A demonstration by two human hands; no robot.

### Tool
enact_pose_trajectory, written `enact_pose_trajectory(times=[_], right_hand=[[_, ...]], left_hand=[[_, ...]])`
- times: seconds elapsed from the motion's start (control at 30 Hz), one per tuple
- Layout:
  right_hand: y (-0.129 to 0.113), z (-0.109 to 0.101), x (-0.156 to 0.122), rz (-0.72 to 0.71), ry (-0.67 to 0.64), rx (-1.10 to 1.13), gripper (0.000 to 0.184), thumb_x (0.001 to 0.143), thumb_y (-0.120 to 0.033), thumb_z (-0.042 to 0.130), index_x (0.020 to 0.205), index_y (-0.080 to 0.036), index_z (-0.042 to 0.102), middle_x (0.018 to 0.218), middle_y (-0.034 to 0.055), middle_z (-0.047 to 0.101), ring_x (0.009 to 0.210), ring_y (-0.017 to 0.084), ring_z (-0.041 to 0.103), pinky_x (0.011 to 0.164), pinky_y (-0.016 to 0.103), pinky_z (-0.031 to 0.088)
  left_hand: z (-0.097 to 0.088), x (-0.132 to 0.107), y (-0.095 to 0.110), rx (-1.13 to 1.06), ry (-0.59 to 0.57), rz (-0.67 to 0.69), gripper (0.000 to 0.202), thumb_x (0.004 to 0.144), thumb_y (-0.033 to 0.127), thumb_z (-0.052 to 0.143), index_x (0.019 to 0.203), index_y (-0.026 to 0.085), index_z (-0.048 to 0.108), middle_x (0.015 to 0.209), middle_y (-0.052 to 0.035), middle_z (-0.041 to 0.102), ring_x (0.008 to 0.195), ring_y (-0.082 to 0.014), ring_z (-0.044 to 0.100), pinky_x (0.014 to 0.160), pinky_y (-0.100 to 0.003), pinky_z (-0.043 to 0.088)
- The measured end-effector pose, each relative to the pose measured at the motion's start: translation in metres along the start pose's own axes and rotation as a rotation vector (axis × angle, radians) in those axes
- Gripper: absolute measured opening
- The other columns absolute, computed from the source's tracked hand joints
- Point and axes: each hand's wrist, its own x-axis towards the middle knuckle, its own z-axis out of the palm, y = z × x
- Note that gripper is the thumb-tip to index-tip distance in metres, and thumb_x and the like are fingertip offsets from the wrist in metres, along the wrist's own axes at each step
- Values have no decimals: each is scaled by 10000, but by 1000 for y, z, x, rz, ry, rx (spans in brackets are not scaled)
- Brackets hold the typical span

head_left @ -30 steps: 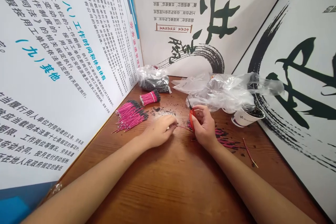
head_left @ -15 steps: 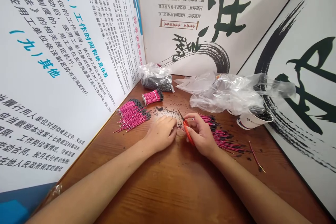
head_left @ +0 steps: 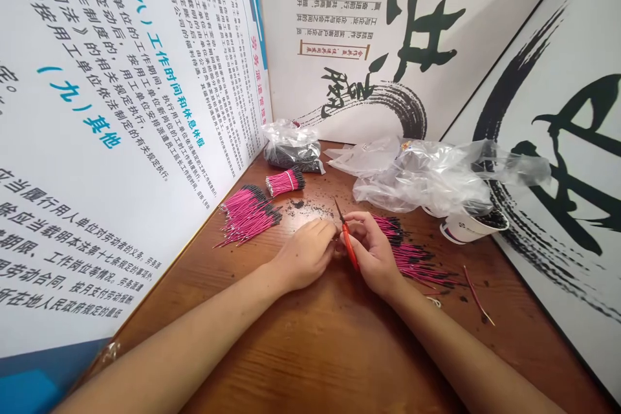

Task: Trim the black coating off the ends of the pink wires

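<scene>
Okay, so working left to right across my little desk: a printed poster panel (head_left: 97, 142) full of Chinese text is leaning in along the edge of the wooden table (head_left: 301, 362), and a loose pile of pink wires (head_left: 247, 215) with black tips is sitting right beside it. Just past that, a small tied bundle of pink wires (head_left: 284, 182) is lying below a clear plastic bag of black bits (head_left: 291, 152), with black scraps (head_left: 301, 207) scattered across the wood. My left hand (head_left: 305, 255) is reaching in from the left, fingertips (head_left: 332, 233) pressed together and pinching something right up beside the scissors, though it's too thin or hidden for me to make out here. My right hand (head_left: 373, 252) is curled around the red-handled scissors (head_left: 348, 242), gripping them closed-looking with the blades pointing up and away. Just right of that hand, more pink wires (head_left: 412, 255) are fanning out on the table, a crumpled plastic bag (head_left: 427, 178) is bunching up behind them against a tipped paper cup (head_left: 468, 226), and one lone red wire (head_left: 478, 304) is lying off by itself near the calligraphy panel (head_left: 557, 162).
</scene>
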Motion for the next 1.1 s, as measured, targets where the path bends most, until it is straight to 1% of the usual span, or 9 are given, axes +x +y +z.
enact_pose_trajectory(times=[0.2,0.37,0.5,0.67,0.73,0.8,0.87,0.97,1.1], right_hand=[[2,2,-2,-69,-25,-19,185,950,-256,545,1129,-245,497,788,-21,575,689,146,567,638,261,468],[3,-1,0,-119,33,-15,185,951,-230,541,1130,-246,498,788,-23,599,695,142,588,657,256,471],[4,-3,2,-146,88,-78,188,950,-220,540,1131,-248,500,756,-37,579,656,134,555,647,252,455],[6,-7,2,-149,73,-217,200,948,-231,539,1143,-241,497,770,-28,578,635,137,536,613,253,437],[7,-9,2,-141,44,-305,216,939,-224,549,1150,-233,503,792,-20,586,627,133,531,588,246,422],[7,-11,2,-141,10,-388,224,931,-212,548,1152,-225,510,816,-11,591,652,136,543,618,251,430],[6,-11,2,-142,-27,-456,226,925,-205,546,1149,-218,519,840,-1,602,681,142,558,647,259,435],[6,-11,2,-139,-64,-516,224,922,-212,545,1145,-213,535,832,0,612,656,142,551,617,257,419],[4,-12,1,-137,-76,-561,219,918,-227,549,1136,-208,549,821,4,623,635,144,549,587,255,406]], left_hand=[[2,-2,-1,-43,-52,-48,107,964,170,375,985,189,478,956,-60,633,849,-202,589,756,-322,443],[-1,-2,-4,37,-87,-77,220,1013,278,326,902,203,500,907,-34,621,786,-189,578,685,-309,396],[-2,0,-8,-8,-66,-122,269,1022,320,312,873,211,508,851,-14,618,757,-178,564,663,-299,362],[-2,1,-12,-131,-7,-249,236,1009,344,337,945,218,526,758,11,593,691,-170,541,652,-301,335],[-2,1,-13,-214,39,-275,220,1005,329,338,1010,216,527,766,14,589,699,-163,540,670,-299,345],[-2,1,-14,-289,96,-289,212,996,315,342,1031,207,521,758,17,565,695,-154,521,680,-295,350],[-2,1,-16,-371,161,-294,190,981,304,359,993,196,515,741,23,520,679,-141,481,677,-286,352],[-1,2,-18,-523,240,-283,141,951,291,401,909,191,492,728,31,461,659,-125,430,654,-264,353],[-1,4,-19,-606,293,-279,130,920,280,445,841,188,492,733,27,456,686,-127,443,667,-254,366]])
